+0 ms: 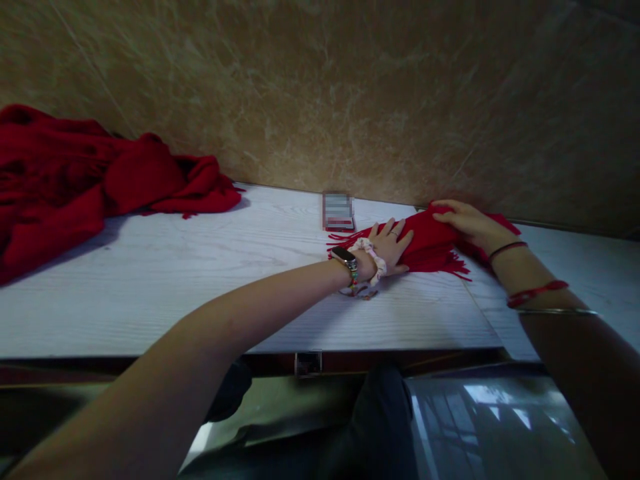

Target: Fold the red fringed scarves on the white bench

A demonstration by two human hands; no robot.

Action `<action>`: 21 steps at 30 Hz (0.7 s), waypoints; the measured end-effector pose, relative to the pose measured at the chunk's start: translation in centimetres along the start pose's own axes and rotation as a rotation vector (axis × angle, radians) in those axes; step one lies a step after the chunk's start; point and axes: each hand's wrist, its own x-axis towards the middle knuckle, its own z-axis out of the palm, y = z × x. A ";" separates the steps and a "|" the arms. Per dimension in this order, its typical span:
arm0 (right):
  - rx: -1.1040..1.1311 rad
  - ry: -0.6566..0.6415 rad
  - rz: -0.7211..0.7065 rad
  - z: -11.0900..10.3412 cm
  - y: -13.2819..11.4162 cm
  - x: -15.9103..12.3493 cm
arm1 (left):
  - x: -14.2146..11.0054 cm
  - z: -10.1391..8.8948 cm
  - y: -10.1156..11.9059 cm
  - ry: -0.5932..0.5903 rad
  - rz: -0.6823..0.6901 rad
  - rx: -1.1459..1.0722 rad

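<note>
A red fringed scarf (427,247) lies folded on the white wood-grain tabletop, with tassels at its left end and along its near edge. My left hand (390,245) rests flat on its left part, fingers spread, pressing on the cloth. At the scarf's far edge, my right hand (470,225) has thumb and fingers bent around a fold of the fabric. Part of the scarf passes under and beyond that hand, so its right end is partly hidden.
A heap of crumpled red cloth (135,173) covers the left end of the tabletop (200,287). A small blurred-out rectangular item (339,212) lies near the marbled wall (310,87). A seam crosses the tabletop at the right. My legs are below the front edge.
</note>
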 end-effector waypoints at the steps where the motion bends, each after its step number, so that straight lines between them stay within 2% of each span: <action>1: -0.016 -0.015 0.001 0.0 -0.2 0.2 | 0.0 -0.2 0.0 -0.011 0.000 0.004; 6: -0.262 -0.133 -0.176 -0.6 -0.9 1.0 | -0.2 -0.4 0.0 -0.030 0.017 0.020; 11: -0.509 -0.300 -0.307 -2.3 -1.5 1.2 | -0.3 0.5 -0.5 0.034 0.052 0.037; 17: -0.760 -0.211 -0.410 -1.8 -0.5 2.7 | -0.4 0.7 -0.5 0.017 0.029 0.022; 21: -0.804 -0.123 -0.419 -1.1 1.1 3.5 | -0.4 0.4 -0.1 -0.008 0.003 0.015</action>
